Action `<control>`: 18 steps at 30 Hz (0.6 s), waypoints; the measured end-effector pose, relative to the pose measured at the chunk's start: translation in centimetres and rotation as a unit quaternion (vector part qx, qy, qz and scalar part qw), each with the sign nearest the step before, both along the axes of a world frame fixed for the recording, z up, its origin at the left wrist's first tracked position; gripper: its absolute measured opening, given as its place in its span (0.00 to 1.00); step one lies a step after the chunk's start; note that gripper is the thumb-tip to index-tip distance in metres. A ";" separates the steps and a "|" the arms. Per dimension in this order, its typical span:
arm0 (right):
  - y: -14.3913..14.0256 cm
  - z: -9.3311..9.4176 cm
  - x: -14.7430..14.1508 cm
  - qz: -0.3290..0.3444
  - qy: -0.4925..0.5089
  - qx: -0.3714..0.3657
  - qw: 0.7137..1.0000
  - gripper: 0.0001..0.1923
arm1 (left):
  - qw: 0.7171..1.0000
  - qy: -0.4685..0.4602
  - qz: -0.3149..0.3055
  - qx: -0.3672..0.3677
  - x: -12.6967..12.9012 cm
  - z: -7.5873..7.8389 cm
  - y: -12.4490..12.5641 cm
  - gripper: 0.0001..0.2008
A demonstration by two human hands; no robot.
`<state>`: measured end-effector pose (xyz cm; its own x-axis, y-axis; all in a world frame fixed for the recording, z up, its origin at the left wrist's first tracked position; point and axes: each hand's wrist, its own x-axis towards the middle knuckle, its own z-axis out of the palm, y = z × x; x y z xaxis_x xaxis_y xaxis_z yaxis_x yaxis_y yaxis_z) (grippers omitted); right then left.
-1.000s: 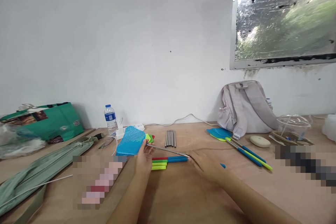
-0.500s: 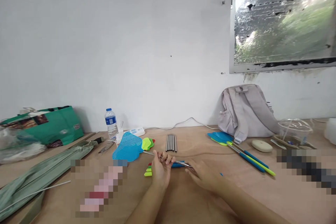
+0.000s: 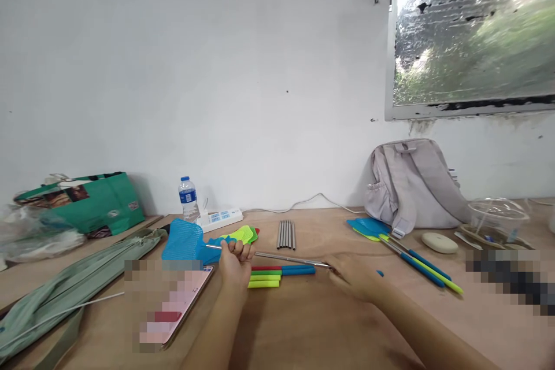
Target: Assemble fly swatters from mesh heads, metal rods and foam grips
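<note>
Gripping a blue fly swatter (image 3: 277, 256) over the tabletop (image 3: 295, 324), short of its back edge: left hand (image 3: 236, 260) clamped on the metal shaft (image 3: 303, 261) near the mesh head (image 3: 182, 239), right hand (image 3: 353, 277) closed round the opposite end. Best handled, I judge, with both grips in line and any force kept along the shaft, no bending. Long axis roughly parallel to the back edge; head points left.

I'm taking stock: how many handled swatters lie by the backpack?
3, by their handles: leftmost blue handle, middle yellow-green handle, rightmost blue handle. The heads overlap, so another may be hidden.
</note>
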<state>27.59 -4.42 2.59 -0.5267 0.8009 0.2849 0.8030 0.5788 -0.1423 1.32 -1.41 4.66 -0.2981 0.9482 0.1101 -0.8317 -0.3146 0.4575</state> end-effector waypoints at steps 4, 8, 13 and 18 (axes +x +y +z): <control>0.5 0.5 1.5 0.009 -0.033 0.014 0.999 0.12 | 0.999 0.000 0.032 -0.005 -1.4 0.4 0.0 0.21; 0.8 0.7 2.5 0.014 -0.049 0.033 0.998 0.13 | 0.998 -0.006 0.062 -0.001 -2.5 0.6 0.1 0.21; 1.0 1.1 3.7 -0.002 -0.076 0.058 0.995 0.12 | 0.995 -0.004 0.100 0.000 -4.1 0.5 0.2 0.21; 1.4 1.1 5.0 -0.020 -0.098 0.081 0.992 0.09 | 0.993 -0.003 0.117 0.005 -5.2 0.4 0.3 0.20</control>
<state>32.60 -3.06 3.67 -0.5542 0.7738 0.3068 0.8284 0.5488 0.1121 -3.85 -1.14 5.08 -0.5103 0.8521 0.1162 -0.7382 -0.5034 0.4491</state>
